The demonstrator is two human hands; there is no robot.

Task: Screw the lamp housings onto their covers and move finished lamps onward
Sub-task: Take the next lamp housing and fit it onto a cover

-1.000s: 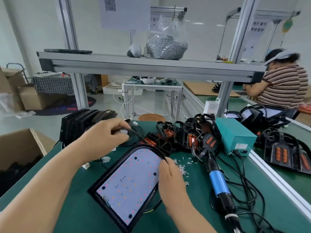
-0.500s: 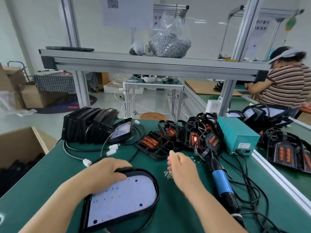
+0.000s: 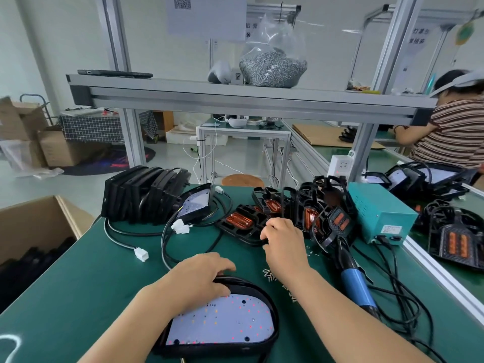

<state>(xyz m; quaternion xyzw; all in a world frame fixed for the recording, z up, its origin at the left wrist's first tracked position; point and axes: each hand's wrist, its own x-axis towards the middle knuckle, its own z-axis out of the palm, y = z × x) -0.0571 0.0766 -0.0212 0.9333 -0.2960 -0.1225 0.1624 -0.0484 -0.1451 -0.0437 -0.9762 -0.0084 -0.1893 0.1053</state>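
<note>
Head view: off the left edge of the green desk (image 3: 91,284) we see an open cardboard box (image 3: 39,224) with dark parts (image 3: 26,260) lying in it, too shadowed to name. On the shelf (image 3: 235,98) above stands a clear plastic bag (image 3: 272,61), its lower half full of small grey screws.

The lamp housing (image 3: 225,323) lies flat at the near edge, LED board up. Our left hand (image 3: 199,279) rests on its far rim, fingers curled over it and grasping it. Our right hand (image 3: 284,242) reaches to a black cover (image 3: 241,224) with an orange lens; its fingers are bent at the cover's edge, and we cannot tell whether they hold anything.

Loose screws (image 3: 269,273) lie between the hands. Just right of the right forearm lies the blue-handled screwdriver (image 3: 353,281), its cables trailing to a teal power box (image 3: 379,213). More covers (image 3: 314,205) pile up behind the hand, and a row of black housings (image 3: 146,195) stands at the far left with white-plugged cables (image 3: 141,254) looping in front of it.
</note>
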